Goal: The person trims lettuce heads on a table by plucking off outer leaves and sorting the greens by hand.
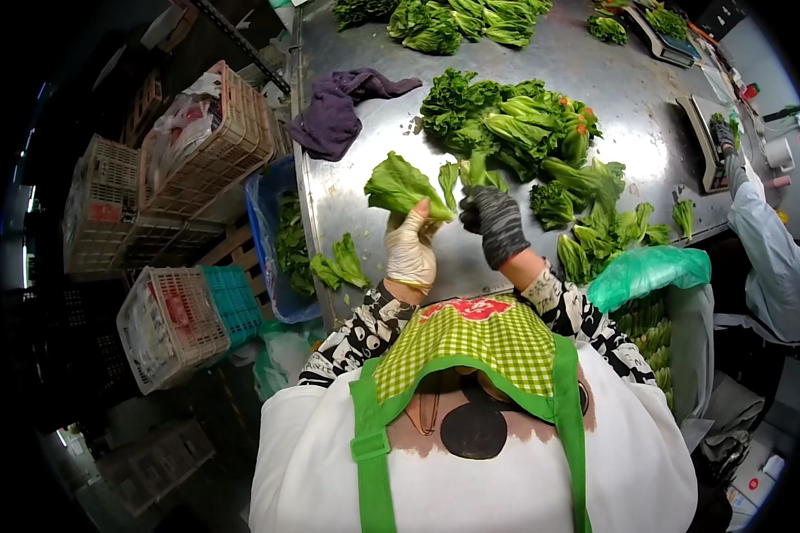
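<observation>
My left hand (410, 252), in a pale glove, is closed around the base of a green lettuce head (405, 185), whose leaves point up and left. My right hand (494, 222), in a dark grey knit glove, is just to the right with its fingers curled. A lettuce leaf (476, 167) sticks up from its fingertips; the grip itself is partly hidden. Between the hands is a small narrow leaf (449, 183). Beyond them a pile of lettuce (507, 120) lies on the metal table (378, 133), some heads banded in orange.
A purple cloth (342, 107) lies at the table's left edge, above a blue-lined bin (276, 258) of leaves. Loose leaves (342, 264) are near my left forearm. At right stands a lined crate (689, 338) with green plastic (653, 274). A co-worker's sleeve (764, 240) reaches toward a scale (704, 147).
</observation>
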Tool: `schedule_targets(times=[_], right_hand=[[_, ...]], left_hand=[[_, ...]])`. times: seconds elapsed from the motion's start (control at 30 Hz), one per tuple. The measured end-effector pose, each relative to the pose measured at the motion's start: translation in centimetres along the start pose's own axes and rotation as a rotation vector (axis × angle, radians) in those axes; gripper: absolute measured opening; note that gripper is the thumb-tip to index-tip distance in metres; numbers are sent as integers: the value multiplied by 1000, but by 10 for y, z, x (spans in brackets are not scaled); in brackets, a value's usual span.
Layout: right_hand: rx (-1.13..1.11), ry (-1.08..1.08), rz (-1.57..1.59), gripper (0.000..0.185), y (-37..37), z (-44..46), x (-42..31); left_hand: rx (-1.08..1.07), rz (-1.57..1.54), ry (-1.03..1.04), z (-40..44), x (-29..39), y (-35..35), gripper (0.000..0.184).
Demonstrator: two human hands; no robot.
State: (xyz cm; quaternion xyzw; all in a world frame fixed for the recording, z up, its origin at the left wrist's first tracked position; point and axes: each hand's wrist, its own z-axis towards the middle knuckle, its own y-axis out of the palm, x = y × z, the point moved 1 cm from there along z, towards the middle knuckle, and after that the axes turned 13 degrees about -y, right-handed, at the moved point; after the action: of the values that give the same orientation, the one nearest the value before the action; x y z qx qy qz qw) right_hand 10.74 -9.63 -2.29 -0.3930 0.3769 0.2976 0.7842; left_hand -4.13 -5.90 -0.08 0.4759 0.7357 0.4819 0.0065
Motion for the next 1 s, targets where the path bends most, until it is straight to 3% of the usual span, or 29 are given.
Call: schedule_targets(times=[0.07, 0.1, 0.2, 0.23, 0.33, 0.47, 0.5, 0.6, 0.7, 0.8, 1.0], right_hand=[[281, 875, 816, 22, -3, 7, 3], [223, 794, 709, 25, -6, 4, 5], [-355, 427, 396, 35, 2, -11, 12], [-393, 69, -42, 43, 7, -15, -2], [-355, 166, 95, 50, 6, -11, -43], [-367, -168, -35, 40, 12, -8, -26], [-336, -146, -27, 33, 14, -8, -28], [-374, 410, 333, 30, 10, -5, -36], [-258, 412, 556, 26, 13, -11, -23], [-197, 160, 376, 26, 13, -10, -24], [-446, 128, 126, 22, 4, -5, -37]], left_hand=[[74, -40, 75, 4, 9, -7, 27], [83, -95, 59, 5, 15, -8, 26], [33, -110, 7, 14, 21, -25, 27], [39, -97, 11, 16, 21, -27, 27], [171, -35, 2, 17, 15, -28, 27], [209, 180, -37, 13, 10, -24, 31], [194, 186, -19, 13, 8, -22, 32], [180, 240, -40, 15, 8, -25, 30], [224, 240, -83, 13, 6, -24, 28], [203, 236, -74, 16, 5, -23, 26], [177, 243, -102, 18, 6, -19, 24]])
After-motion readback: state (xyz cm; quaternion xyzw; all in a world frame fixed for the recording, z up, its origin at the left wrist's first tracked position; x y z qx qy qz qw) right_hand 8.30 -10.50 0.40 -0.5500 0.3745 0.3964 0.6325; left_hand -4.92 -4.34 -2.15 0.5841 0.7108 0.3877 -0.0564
